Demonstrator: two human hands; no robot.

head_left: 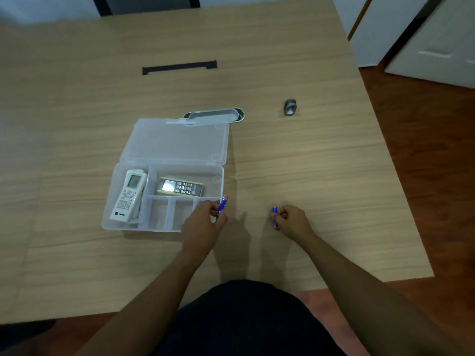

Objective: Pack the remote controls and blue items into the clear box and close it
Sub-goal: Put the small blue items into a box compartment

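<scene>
Blue item (222,204) stands near-upright in left hand (205,222).

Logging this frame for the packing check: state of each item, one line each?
clear box: lid open, flat on table
white remote: in left compartment
gold remote: in rear compartment
left hand: holding blue item at box's right edge
right hand: holding second blue item over table
</scene>
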